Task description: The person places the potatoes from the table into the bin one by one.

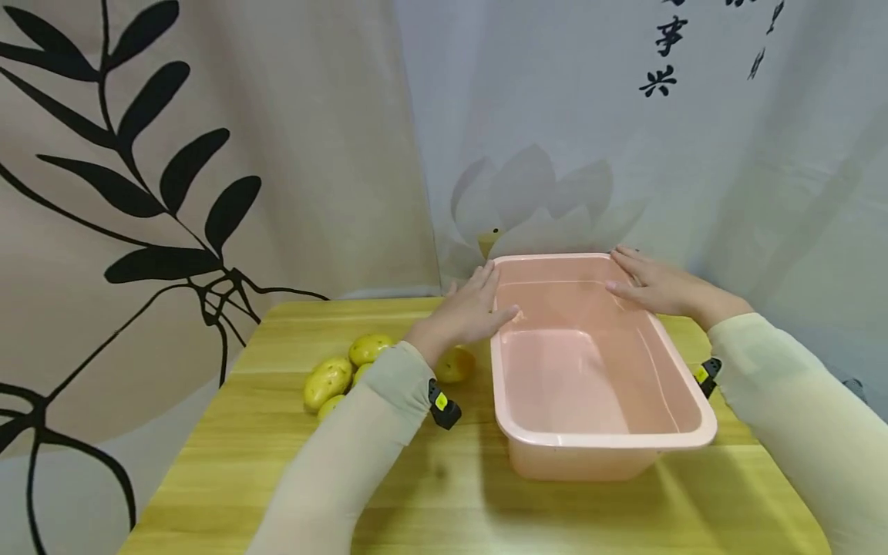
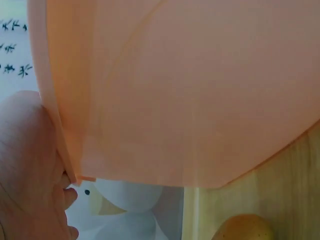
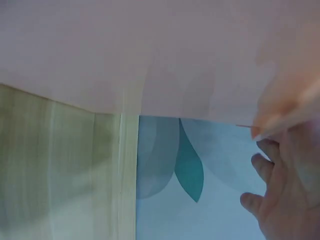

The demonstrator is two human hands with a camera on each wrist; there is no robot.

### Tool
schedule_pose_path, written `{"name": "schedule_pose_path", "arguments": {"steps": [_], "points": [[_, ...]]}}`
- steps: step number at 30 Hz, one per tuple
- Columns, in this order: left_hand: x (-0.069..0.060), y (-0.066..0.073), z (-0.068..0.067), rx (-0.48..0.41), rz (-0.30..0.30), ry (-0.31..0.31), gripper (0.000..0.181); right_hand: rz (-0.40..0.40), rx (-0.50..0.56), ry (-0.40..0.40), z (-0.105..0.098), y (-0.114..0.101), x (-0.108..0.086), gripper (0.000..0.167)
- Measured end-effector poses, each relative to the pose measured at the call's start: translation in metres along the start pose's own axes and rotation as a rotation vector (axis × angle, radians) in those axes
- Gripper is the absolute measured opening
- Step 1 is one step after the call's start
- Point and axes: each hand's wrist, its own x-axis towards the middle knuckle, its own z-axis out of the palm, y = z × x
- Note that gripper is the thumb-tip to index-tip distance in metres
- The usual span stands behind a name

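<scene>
A pale pink plastic basin [image 1: 603,441], rectangular with rounded corners, stands on the wooden table with nothing inside it. My left hand [image 1: 463,312] holds its far left rim, thumb over the inside and fingers outside. At the far right corner, my right hand [image 1: 666,289] holds the rim the same way. Beneath the rim in the right wrist view, the right fingers [image 3: 265,167] are spread. The left hand [image 2: 30,160] lies against the basin's edge in the left wrist view. Several yellow, speckled, potato-like ovals [image 1: 328,382] lie beside my left forearm, which partly hides them.
The light wooden table [image 1: 229,462] ends at a back edge just behind the basin. Behind it hangs a pale curtain [image 1: 333,154] with printed leaves, a lotus and black characters. Another yellow oval [image 1: 455,365] lies between my left wrist and the basin.
</scene>
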Motion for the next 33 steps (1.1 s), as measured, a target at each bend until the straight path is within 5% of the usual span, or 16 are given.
{"name": "schedule_pose_path", "arguments": {"steps": [8, 23, 33], "points": [[-0.009, 0.001, 0.005, -0.031, -0.024, 0.009, 0.085, 0.002, 0.05, 0.007, 0.012, 0.002, 0.007, 0.077], [-0.027, -0.001, 0.008, -0.01, -0.024, 0.045, 0.086, -0.053, -0.162, 0.059, 0.019, -0.017, -0.001, 0.081], [-0.037, -0.004, 0.007, 0.008, 0.001, 0.069, 0.084, -0.056, -0.183, 0.059, 0.024, -0.027, -0.01, 0.08]]}}
